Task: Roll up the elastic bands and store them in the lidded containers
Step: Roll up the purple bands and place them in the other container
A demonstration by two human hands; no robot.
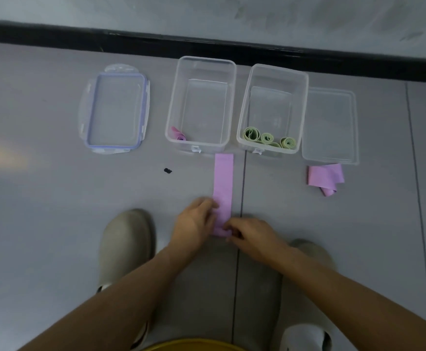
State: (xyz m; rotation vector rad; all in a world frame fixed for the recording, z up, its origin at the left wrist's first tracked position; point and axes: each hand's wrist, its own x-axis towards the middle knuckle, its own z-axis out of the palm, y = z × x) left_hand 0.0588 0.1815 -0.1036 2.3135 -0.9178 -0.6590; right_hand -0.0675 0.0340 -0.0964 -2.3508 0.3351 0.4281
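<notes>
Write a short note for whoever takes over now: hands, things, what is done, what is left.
Hands: left hand and right hand both grip the near end of the flat pink band, roll just begun.
Done: one pink roll in the left box; green rolls in the right box.
Left: finish this roll, roll the crumpled pink band beside the clear lid, store both, fit that lid and the blue-edged lid.

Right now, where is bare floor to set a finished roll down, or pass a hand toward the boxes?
Bare floor: between the blue-rimmed lid and the left shoe; between the flat pink band and the crumpled pink band. Crowded: right container against plain lid; left hand and right hand on the flat band's near end.
</notes>
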